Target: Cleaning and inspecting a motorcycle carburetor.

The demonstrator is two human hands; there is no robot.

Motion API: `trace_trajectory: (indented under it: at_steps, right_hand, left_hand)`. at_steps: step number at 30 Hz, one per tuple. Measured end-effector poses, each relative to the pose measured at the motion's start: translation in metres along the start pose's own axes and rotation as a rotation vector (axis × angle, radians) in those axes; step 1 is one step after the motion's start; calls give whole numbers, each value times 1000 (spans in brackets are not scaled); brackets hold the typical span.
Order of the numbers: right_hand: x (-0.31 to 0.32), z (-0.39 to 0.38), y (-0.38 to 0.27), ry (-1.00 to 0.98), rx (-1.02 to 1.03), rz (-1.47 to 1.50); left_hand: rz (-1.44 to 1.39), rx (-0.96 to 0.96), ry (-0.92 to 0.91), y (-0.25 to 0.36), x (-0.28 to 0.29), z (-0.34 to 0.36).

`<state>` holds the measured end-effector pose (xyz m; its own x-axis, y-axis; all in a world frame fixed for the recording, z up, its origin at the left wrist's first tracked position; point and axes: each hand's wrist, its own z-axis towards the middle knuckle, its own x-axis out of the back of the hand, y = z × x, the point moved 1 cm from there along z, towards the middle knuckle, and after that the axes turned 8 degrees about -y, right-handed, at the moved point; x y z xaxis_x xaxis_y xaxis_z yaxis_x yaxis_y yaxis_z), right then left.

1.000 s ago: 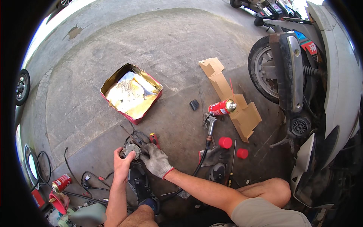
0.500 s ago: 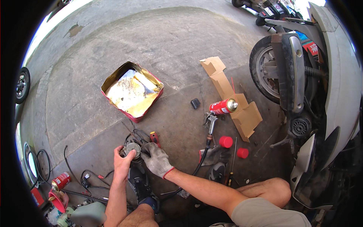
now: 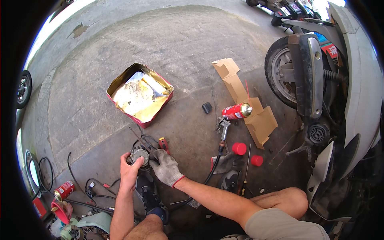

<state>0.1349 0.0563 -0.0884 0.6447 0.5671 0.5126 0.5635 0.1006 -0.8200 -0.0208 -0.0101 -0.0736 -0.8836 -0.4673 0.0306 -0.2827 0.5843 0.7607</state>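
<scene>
A round, dull metal mechanical part [image 3: 141,158] sits low in front of me above my shoe. My left hand [image 3: 129,170] is bare and closed on it, with the thumb on its round top. My right hand [image 3: 166,168], in a grey knitted glove with red cuff, has curled fingers against the part's right side; what exactly they grip is hidden. Thin cables and a long, thin dark piece [image 3: 138,136] extend beyond the part. A red-and-yellow screwdriver handle [image 3: 163,145] lies just past my gloved hand.
An open tin tray [image 3: 168,98] holds liquid. Right of it lie cardboard [image 3: 262,132], a red spray can [image 3: 234,112], an air gun [image 3: 224,134], red caps [image 3: 239,148], a glove [image 3: 226,163] and a long screwdriver [image 3: 246,168]. A scooter [image 3: 304,76] fills the right; hoses and another can [image 3: 64,190] lie left.
The view has shifted very slightly, so the floor items sit a little higher in the picture. My hands keep almost the same hold on the metal part.
</scene>
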Motion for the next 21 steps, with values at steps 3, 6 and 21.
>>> trace_trajectory:
  at_steps: [3, 6, 21]
  right_hand:
    - [-2, -1, -1, 19, 10, 0]
    - [0, 0, -1, 15, -9, 2]
    - [2, -1, 1, -80, -44, -4]
  left_hand:
    - [0, -2, -2, -2, 0, 2]
    - [2, -10, 4, -4, 1, 2]
    - [19, 1, 12, 0, -1, 0]
